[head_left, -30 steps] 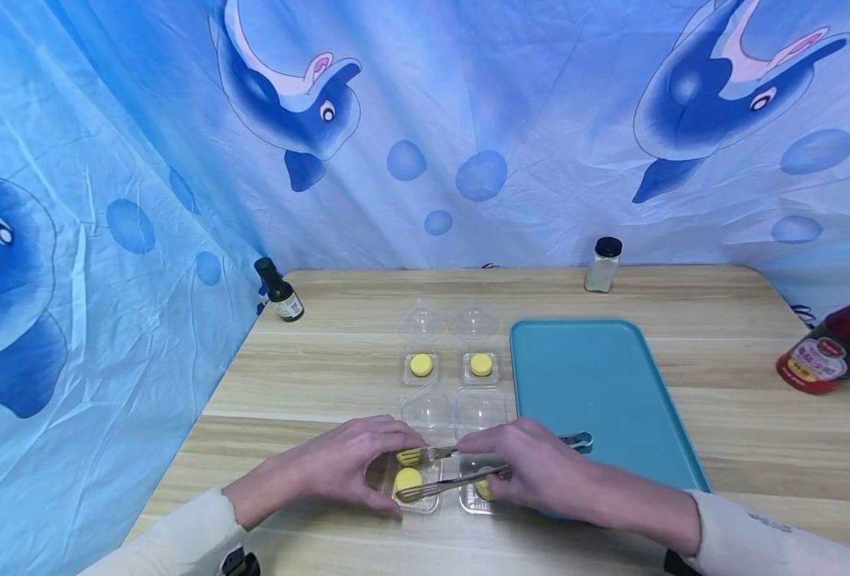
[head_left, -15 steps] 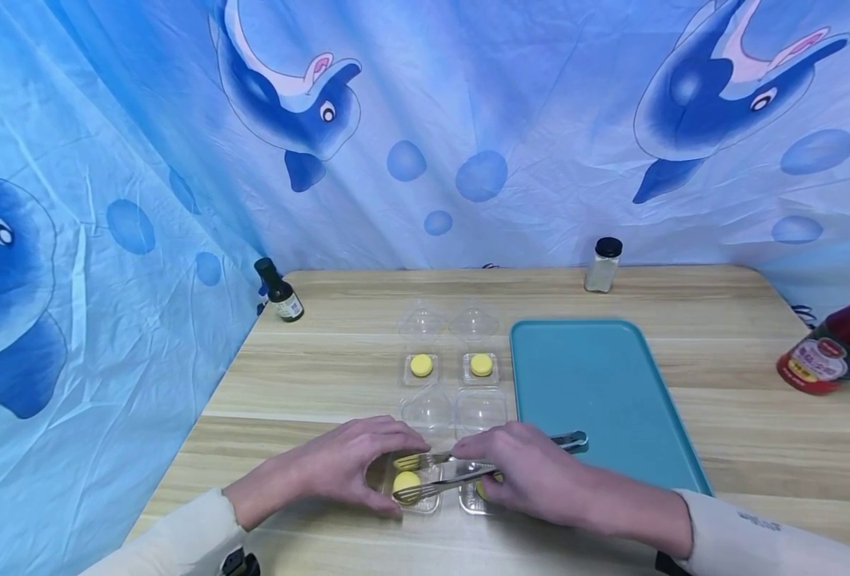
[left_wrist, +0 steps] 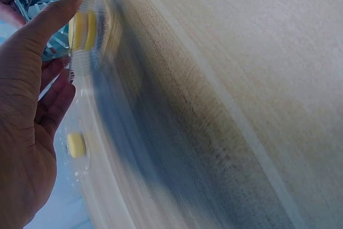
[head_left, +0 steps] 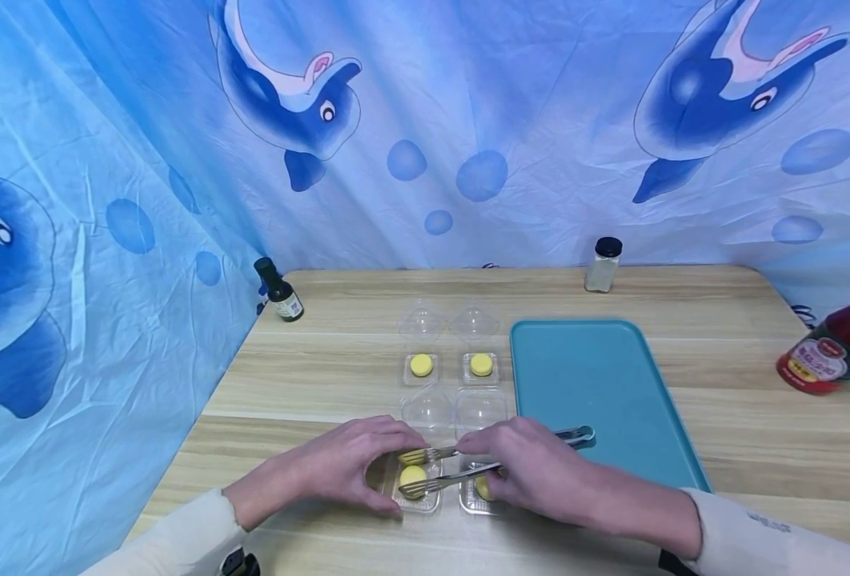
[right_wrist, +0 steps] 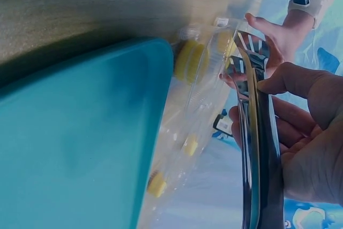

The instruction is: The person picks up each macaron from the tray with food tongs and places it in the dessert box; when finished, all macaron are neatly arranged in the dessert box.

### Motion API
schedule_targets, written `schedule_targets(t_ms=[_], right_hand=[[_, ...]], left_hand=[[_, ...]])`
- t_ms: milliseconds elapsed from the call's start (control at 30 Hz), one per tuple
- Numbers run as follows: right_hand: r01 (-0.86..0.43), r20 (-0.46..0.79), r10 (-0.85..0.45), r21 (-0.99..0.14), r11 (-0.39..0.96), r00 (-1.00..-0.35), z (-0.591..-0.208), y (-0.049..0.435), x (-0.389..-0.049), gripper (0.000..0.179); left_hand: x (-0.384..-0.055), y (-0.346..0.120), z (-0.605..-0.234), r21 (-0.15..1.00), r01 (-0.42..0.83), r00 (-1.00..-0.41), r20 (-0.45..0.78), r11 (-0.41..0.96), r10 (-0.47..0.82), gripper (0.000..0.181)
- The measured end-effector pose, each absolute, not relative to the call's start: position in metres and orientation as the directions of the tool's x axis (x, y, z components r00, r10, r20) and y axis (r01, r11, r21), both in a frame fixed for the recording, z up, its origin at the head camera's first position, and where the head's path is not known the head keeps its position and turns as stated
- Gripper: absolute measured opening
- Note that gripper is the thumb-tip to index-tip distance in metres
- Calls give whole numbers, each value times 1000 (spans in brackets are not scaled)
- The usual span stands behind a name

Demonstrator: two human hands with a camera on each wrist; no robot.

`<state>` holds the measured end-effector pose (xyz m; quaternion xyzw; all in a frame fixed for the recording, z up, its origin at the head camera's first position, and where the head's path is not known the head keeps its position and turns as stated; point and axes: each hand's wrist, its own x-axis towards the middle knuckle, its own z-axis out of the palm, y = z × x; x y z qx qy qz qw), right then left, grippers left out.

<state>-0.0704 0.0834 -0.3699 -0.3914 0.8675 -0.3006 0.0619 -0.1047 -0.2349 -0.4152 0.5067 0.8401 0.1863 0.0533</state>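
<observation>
Blue cloth [head_left: 526, 224] printed with dolphins [head_left: 310, 108] hangs behind and to the left of the pale wood surface [head_left: 317, 368]. On it 4 clear boxes [head_left: 468, 378], lids [head_left: 481, 410] open, stand in 2 rows of 2, a yellow macaron [head_left: 481, 364] in each. Just right of them lies a teal tray [head_left: 598, 384]. A dark bottle [head_left: 285, 296] stands at the far left corner, a shaker [head_left: 601, 274] near the back edge, a red bottle [head_left: 821, 360] toward the right edge. The left hand [head_left: 353, 464] curls fingers and thumb round the near left box [head_left: 431, 504]; below it, a soft shadow [left_wrist: 144, 105] crosses the grain. That box's macaron [head_left: 412, 475] lies between the parted tips of the tongs [head_left: 455, 479]; I cannot tell whether they touch it. The right hand [head_left: 540, 476], fingers clamped on the tongs, is above the near right box [head_left: 472, 506].
</observation>
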Motion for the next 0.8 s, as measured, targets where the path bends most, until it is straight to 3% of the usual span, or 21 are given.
schedule_targets(t_ms=[367,567,800], right_hand=[[-646,139,-707,-555,524,-693,-369,92,-72,54],[-594,127,-690,-633,497,-713,-366,112,-71,56],[-416,56,-583,-756,505,-810,-361,156,-76,62]], left_hand=[[-105,-235,-414,321,836,-494,86,445,865,86],[-104,-234,-415,319,843,-483,97,433,870,83],[-105,-234,-415,343,849,-461,106,403,881,79]])
